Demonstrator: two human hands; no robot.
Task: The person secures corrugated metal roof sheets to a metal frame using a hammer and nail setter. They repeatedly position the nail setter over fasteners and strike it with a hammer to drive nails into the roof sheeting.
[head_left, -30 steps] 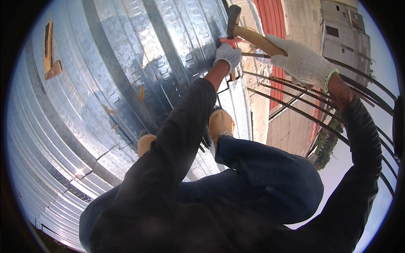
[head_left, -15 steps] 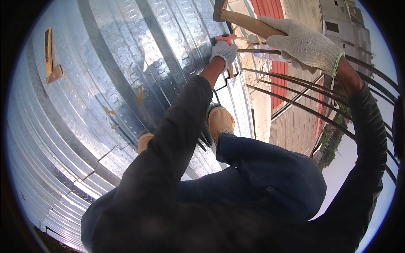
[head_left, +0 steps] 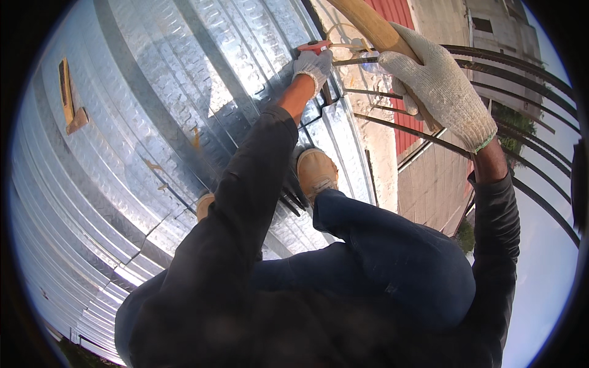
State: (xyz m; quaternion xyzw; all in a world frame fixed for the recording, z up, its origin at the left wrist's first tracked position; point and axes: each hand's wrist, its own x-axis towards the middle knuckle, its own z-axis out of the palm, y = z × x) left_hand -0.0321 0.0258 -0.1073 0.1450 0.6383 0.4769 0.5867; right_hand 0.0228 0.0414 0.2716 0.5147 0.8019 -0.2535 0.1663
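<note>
My left hand (head_left: 313, 66), in a pale knit glove, is closed around a red tool (head_left: 313, 46) at the right edge of the ribbed metal decking (head_left: 178, 92). Its kind is unclear because the glove covers most of it. Over the rebar to the right, my right hand (head_left: 443, 89), gloved too, grips the wooden handle of a hammer (head_left: 375, 26). The handle slants up to the top rim of the picture, where the hammer's head is out of view.
Dark rebar rods (head_left: 420, 135) stick out past the decking's edge on the right. Beyond lies a concrete ledge (head_left: 377, 153) above a drop. A wooden-handled hatchet-like tool (head_left: 72, 101) lies at the left. My tan boots (head_left: 318, 173) stand beside dark bars (head_left: 291, 201).
My right hand has swung the hammer, its handle now steeper and its head out of view at the top. The left hand and red tool appear slightly further left and up.
</note>
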